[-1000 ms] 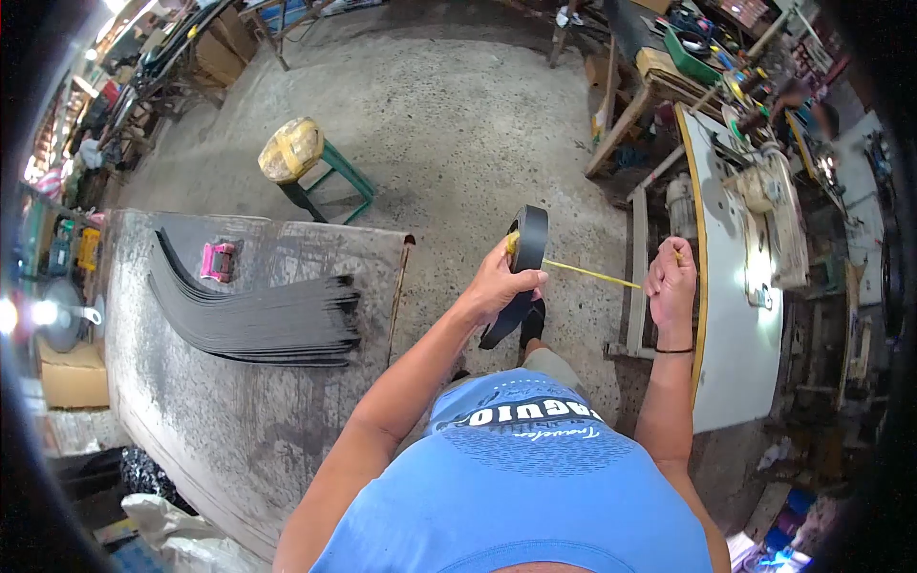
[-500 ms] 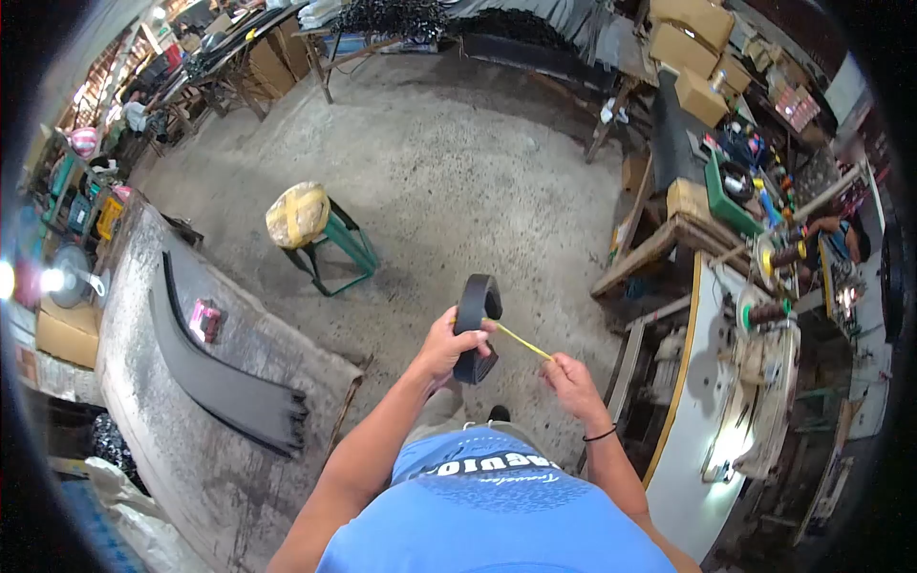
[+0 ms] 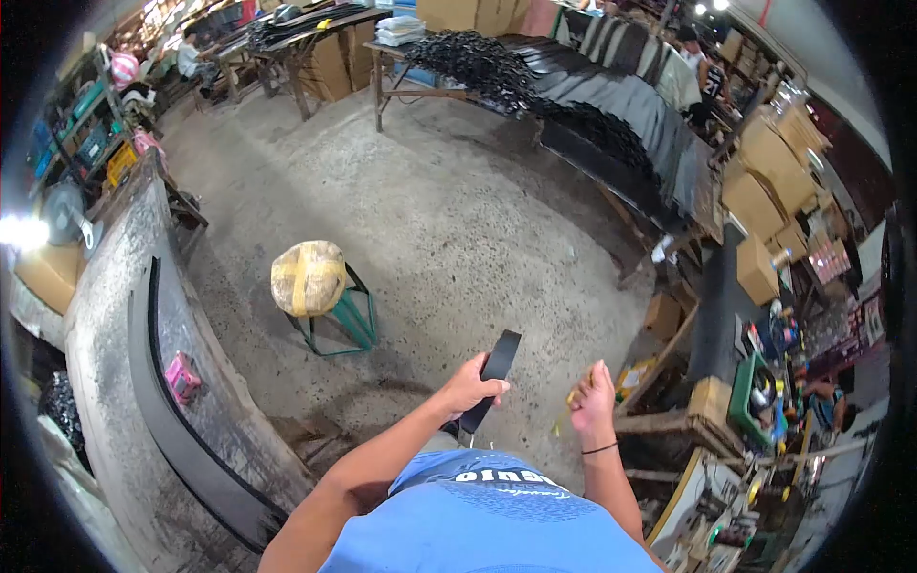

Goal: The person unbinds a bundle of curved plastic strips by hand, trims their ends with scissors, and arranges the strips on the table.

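Note:
My left hand (image 3: pixel 466 388) is closed around a roll of black strap (image 3: pixel 501 358), thumb across its side, in front of my blue shirt. To the right and apart from the roll, my right hand (image 3: pixel 594 399) is raised with its fingers curled. A thin yellow strip (image 3: pixel 558 427) hangs blurred just below those fingers, and some yellow shows against them. Whether the strip is a tape or a band is too blurred to tell.
A padded stool (image 3: pixel 309 278) with green legs stands ahead on the concrete floor. On the worktable (image 3: pixel 100 315) at left lie long dark strips (image 3: pixel 181 430) and a pink object (image 3: pixel 181 377). Black strips cover a far table (image 3: pixel 592 81). Cardboard boxes (image 3: pixel 769 181) stack at right; people are at the back.
The yellow strip was stretched between the roll and my right hand; now it hangs loose by my right hand, which has risen and moved right. The view has tilted up and turned.

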The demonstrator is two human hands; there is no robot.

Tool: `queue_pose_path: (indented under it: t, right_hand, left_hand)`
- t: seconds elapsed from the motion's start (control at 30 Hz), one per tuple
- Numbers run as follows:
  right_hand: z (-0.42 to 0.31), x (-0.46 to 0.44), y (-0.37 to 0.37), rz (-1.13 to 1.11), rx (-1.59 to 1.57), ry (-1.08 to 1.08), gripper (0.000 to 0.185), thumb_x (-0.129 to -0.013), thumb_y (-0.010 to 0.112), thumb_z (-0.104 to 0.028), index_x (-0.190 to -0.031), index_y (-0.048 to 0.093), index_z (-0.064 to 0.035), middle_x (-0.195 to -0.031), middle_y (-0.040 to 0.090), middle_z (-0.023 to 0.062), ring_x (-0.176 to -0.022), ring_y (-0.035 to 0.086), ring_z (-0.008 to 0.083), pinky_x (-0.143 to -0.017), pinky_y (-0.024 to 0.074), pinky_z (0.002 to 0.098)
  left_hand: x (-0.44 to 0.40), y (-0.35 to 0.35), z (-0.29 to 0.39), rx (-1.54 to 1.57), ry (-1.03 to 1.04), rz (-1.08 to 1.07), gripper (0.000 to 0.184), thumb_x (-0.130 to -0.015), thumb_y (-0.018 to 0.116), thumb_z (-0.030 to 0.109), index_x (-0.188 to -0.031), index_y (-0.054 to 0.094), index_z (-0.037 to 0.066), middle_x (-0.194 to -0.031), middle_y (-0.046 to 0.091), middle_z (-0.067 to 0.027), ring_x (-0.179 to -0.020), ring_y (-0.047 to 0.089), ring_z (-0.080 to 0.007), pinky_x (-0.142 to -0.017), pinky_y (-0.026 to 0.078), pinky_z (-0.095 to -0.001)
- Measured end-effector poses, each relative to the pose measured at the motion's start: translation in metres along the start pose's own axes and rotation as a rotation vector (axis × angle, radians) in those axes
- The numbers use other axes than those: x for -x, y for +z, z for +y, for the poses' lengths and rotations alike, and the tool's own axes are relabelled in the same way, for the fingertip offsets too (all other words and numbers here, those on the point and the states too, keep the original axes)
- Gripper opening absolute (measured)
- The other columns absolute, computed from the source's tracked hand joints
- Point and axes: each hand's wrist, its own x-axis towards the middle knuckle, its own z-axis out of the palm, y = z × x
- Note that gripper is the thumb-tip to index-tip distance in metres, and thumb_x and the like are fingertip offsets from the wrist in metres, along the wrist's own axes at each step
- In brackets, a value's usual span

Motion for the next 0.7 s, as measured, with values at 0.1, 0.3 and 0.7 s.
queue_pose_path:
  t: [0.1,0.3,0.7]
  right_hand:
    - [-0.008,-0.055,-0.023,0.174,0.015,0.101,0.027,-0.095,0.056,-0.044,-0.084,0.048,-0.0201,-0.057,0.03,-0.0065,-0.041,0.026,0.0077,-0.037,0.0245,0.0246]
    - [0.027,-0.176,-0.019,0.251,0.113,0.388,0.032,-0.101,0.045,-0.038,-0.079,0.054,-0.017,-0.066,0.048,-0.0036,-0.047,0.036,0.0101,-0.038,0.0289,0.0251]
    - [-0.091,-0.529,0.242,-0.087,0.602,0.012,0.04,-0.097,0.048,-0.051,-0.078,0.044,-0.0156,-0.057,0.029,-0.0041,-0.044,0.032,0.0084,-0.037,0.032,0.0264]
  left_hand:
    - [-0.034,-0.035,0.034,0.018,0.01,0.116,0.044,-0.079,0.074,0.015,-0.112,0.048,0.001,-0.085,0.057,-0.004,-0.064,0.056,-0.0102,-0.058,0.047,-0.0266]
    - [-0.125,-0.103,0.08,-0.086,0.146,0.315,0.054,-0.076,0.078,0.024,-0.112,0.047,-0.002,-0.08,0.056,-0.0048,-0.06,0.055,-0.011,-0.054,0.045,-0.0289]
    - [-0.239,-0.251,0.231,0.002,0.26,0.843,0.043,-0.079,0.073,0.022,-0.109,0.05,0.002,-0.077,0.056,-0.0026,-0.062,0.055,-0.0095,-0.057,0.046,-0.028]
